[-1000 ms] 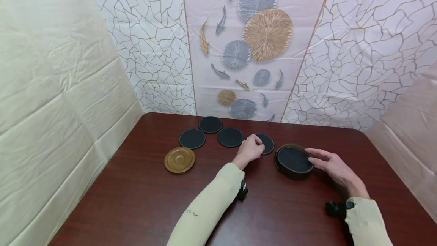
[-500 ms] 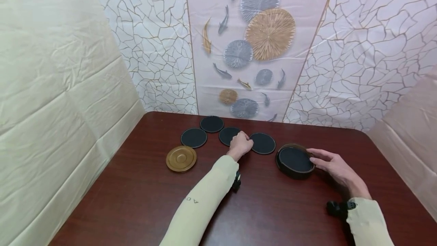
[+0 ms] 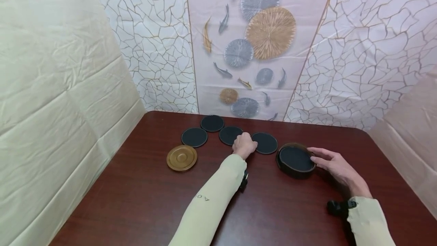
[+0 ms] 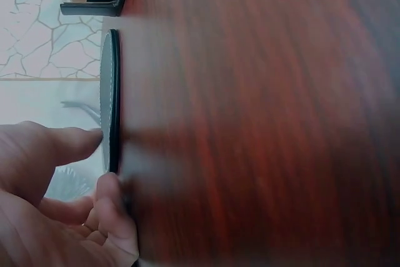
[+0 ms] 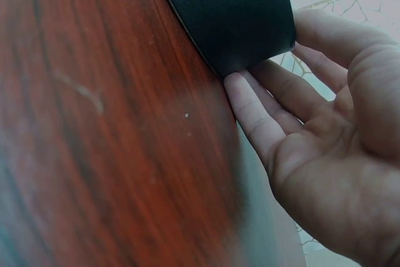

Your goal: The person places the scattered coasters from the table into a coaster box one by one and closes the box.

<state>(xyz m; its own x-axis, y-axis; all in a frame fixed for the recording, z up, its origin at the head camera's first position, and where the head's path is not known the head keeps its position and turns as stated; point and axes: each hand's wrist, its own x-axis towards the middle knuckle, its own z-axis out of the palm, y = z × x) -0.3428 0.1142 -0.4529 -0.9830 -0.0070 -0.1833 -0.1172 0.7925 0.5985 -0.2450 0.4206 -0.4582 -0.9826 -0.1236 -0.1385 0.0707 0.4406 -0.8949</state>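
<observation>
On the dark red-brown wooden table, the right hand rests nearest, its straight fingers spread against the side of the round dark brown coaster holder, which stands on the table's right part. Further in, the left hand curls its fingers and thumb on the near edge of a flat round black coaster lying on the table, pinching it. Just right of that hand lies another black round coaster. To the left sits a round golden-brown wooden lid; beyond it two further black coasters, one near the patterned backdrop.
</observation>
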